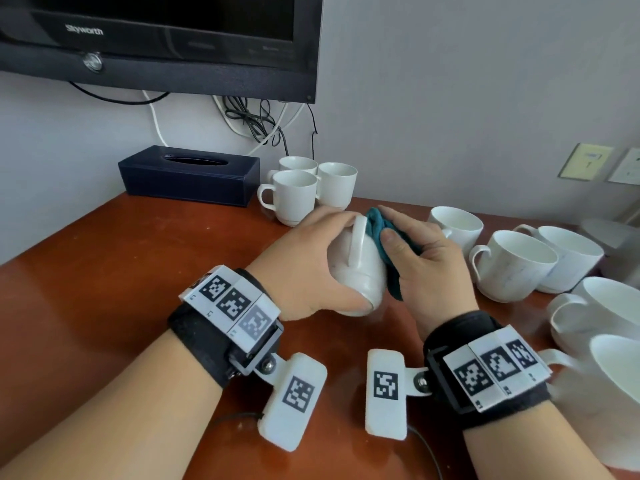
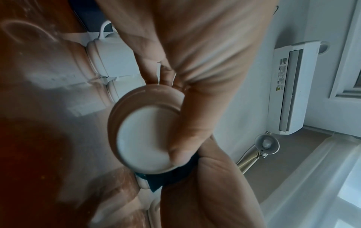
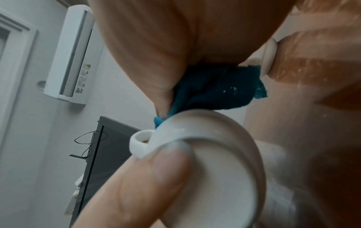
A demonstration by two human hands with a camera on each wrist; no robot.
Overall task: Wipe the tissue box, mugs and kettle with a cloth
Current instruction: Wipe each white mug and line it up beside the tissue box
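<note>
My left hand (image 1: 311, 268) grips a white mug (image 1: 360, 268) tipped on its side above the wooden table, handle up and base toward me. The mug's round base (image 2: 144, 138) fills the left wrist view, with my thumb along its edge. My right hand (image 1: 426, 268) holds a teal cloth (image 1: 384, 237) and presses it against the mug's right side. In the right wrist view the cloth (image 3: 215, 88) sits bunched between my palm and the mug (image 3: 210, 177). A dark blue tissue box (image 1: 188, 174) stands at the back left. No kettle is clearly visible.
Three white mugs (image 1: 298, 195) cluster beside the tissue box. Several more mugs (image 1: 512, 265) crowd the table's right side, up to the front right corner. A television (image 1: 156, 39) hangs on the wall with cables below it. Bare wood table (image 1: 104, 271) lies left of my hands.
</note>
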